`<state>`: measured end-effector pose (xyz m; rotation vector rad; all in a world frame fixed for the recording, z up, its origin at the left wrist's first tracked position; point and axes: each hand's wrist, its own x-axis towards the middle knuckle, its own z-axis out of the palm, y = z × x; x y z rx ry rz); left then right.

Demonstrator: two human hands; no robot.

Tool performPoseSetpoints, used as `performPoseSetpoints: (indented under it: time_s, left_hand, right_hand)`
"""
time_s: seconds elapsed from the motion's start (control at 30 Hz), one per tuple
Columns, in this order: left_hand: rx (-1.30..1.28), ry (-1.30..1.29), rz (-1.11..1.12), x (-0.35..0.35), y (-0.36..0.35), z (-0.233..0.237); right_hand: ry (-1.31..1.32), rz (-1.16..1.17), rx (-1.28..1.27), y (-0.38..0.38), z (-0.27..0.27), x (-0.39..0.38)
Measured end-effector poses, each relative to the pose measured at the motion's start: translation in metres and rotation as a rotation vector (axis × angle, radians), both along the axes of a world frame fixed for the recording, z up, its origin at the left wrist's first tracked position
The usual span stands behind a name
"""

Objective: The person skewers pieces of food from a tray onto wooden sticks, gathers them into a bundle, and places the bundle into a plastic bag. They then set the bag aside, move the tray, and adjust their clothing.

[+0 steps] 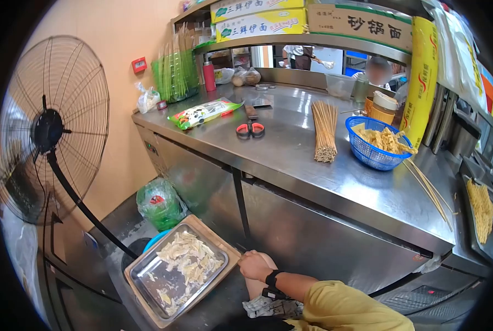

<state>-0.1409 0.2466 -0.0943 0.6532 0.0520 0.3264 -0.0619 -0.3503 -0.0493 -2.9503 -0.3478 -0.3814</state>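
Note:
My right hand [254, 266] is closed, with a dark band round its wrist and a yellow sleeve further up the arm. It rests low in front of the counter, over what looks like my bent knee, close to the corner of a wooden board [232, 254]. Whatever its curled fingers may hold is hidden. On the board stands a metal tray [141, 268] with pale, torn strips of food [190, 256], which look like tofu skin. My left hand does not show.
On the steel counter [290, 127] lie scissors [250, 130], a bundle of skewers [324, 132], a package [205, 113] and a blue basket [376, 160] of yellowish strips. A fan [47, 130] stands left. Behind the counter are two people [300, 55].

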Motion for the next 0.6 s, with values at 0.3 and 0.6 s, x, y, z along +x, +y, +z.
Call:
performPoseSetpoints:
  time_s: [0.3,0.6]
  left_hand:
    - [-0.229,-0.094,0.015,0.007,0.008,-0.052]
    - [-0.037,0.22,0.19,0.025,-0.051,-0.005]
  right_hand:
    - [0.184,-0.104,-0.177,-0.005,0.021,0.014]
    - [-0.12,0.037,-0.053,0.038,0.074,-0.015]
